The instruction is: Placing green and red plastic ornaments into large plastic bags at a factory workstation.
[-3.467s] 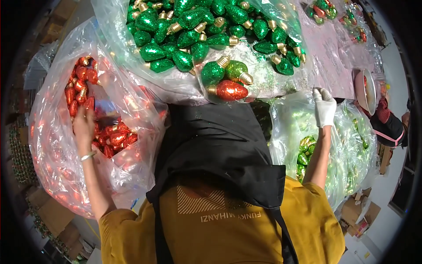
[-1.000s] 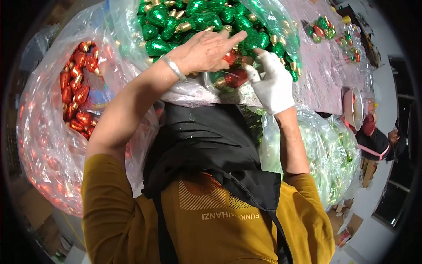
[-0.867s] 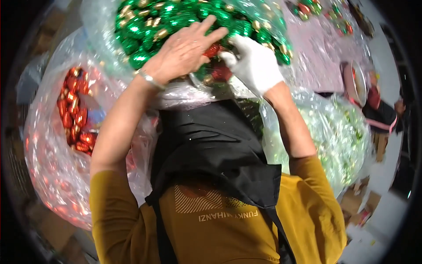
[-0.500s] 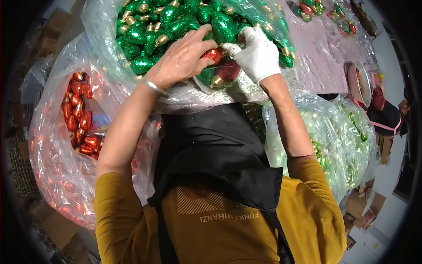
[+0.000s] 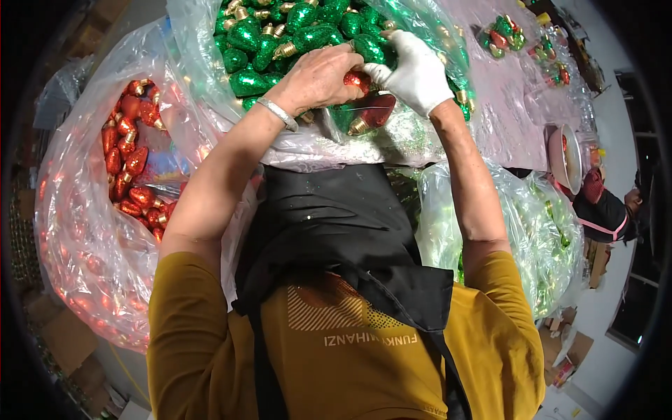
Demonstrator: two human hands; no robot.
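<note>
My bare left hand [image 5: 318, 77], with a bracelet at the wrist, is closed around a red glittery bulb ornament [image 5: 358, 80]. My right hand [image 5: 416, 75] wears a white glove; its thumb reaches toward that bulb and its index finger stretches away, while the other fingers are partly hidden. Just below both hands, a small clear plastic bag [image 5: 338, 126] lies at the table's near edge. It contains a red bulb ornament [image 5: 376, 110] with a gold cap and something green. Beyond my hands, a large clear bag [image 5: 199, 66] lies open, full of green glittery bulb ornaments [image 5: 315, 36].
A big bag [image 5: 70, 231] of red bulbs [image 5: 136, 162] stands at left, and another [image 5: 514, 224] with green contents at right. Mixed ornament clusters [image 5: 505, 35] lie on the pinkish table cover [image 5: 514, 94]. At far right are a white bowl [image 5: 572, 159] and another person [image 5: 603, 210].
The view has shifted slightly, so bags and table sit differently in it. My hands remain close together at the small bag, with the red bulb still in my left fingers.
</note>
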